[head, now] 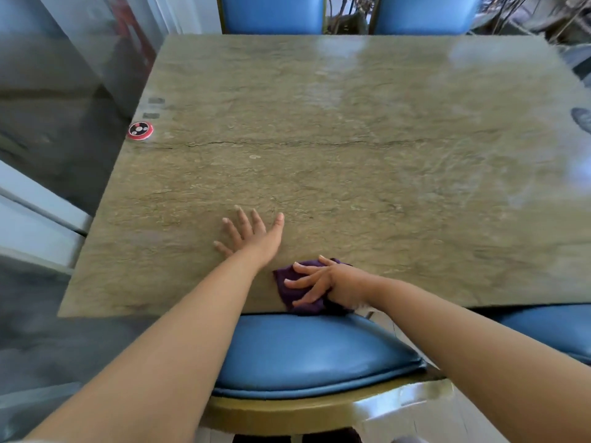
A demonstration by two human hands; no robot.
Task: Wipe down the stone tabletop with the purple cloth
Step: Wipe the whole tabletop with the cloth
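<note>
Head view: right hand (332,282) presses crumpled purple cloth (289,286).

**Colours and patterns, head view**

Stone tabletop (335,148): olive-tan, mottled, fine wavy veining; one dark crack line across mid-frame; pale glare patches toward upper right. Purple cloth (295,290), lower centre: deep plum, plain, unpatterned. Round disc (140,130) at left table edge: red rim, black face, small white dots. Chair seat (307,353) at bottom centre: sky blue, smooth sheen, darker blue piping; frame glossy olive-gold. Two chair backs (275,12) along top edge: same blue. Floor at left: dark grey, blurred.
</note>
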